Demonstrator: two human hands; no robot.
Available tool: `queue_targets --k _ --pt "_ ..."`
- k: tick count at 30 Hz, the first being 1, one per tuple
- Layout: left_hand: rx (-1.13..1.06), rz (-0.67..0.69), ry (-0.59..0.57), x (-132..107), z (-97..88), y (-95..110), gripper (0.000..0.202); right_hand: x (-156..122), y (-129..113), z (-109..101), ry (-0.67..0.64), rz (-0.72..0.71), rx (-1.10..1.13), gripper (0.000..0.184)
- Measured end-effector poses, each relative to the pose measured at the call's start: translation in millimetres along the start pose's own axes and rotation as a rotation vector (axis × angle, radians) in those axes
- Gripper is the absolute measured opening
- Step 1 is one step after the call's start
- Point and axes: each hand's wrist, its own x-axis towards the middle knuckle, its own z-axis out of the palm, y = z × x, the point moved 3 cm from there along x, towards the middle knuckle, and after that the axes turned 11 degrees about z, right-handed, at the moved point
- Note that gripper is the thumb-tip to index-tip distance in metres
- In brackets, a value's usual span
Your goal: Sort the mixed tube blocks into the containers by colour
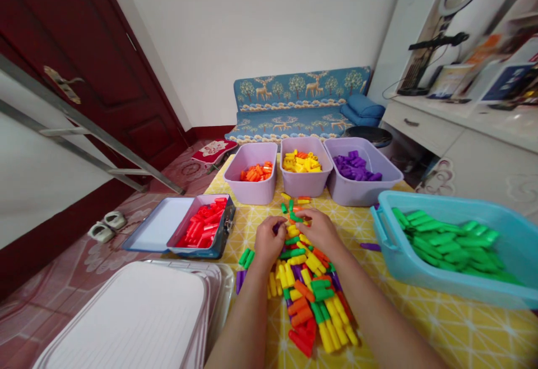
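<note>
A mixed pile of small plastic tubes, shaped like marker caps in yellow, green, orange, red and purple, lies on the table before me. At its far end my left hand is closed, fingertips pinched around a purple tube. My right hand reaches in from the other side, its thumb and fingers closed at a green tube. The two hands are close together but apart. A few loose green and yellow tubes lie just beyond my fingers.
Three lilac bins hold orange, yellow and purple tubes. A metal box with red tubes is left; a blue tub of green ones is right. White lids are stacked front left. Beyond stands a sofa.
</note>
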Motion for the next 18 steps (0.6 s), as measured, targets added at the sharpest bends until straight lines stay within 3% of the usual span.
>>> queue_targets --k 3,7,13,18 --pt "0.025 -0.029 -0.036 -0.5 -0.1 2.1 0.019 -10.9 4.5 10.1 0.015 -0.045 -0.315 0.022" --pt "0.054 -0.009 -0.089 0.4 -1.8 10.9 0.024 -14.2 9.0 6.9 -0.024 -0.033 -0.418 0.016" --pt "0.014 0.078 -0.183 0.5 1.3 16.2 0.026 -23.8 13.7 8.1 0.042 -0.12 -0.25 0.006" --pt "-0.197 -0.01 -0.188 -1.6 6.4 11.1 0.024 -31.4 21.7 14.2 0.011 -0.085 0.019 0.019"
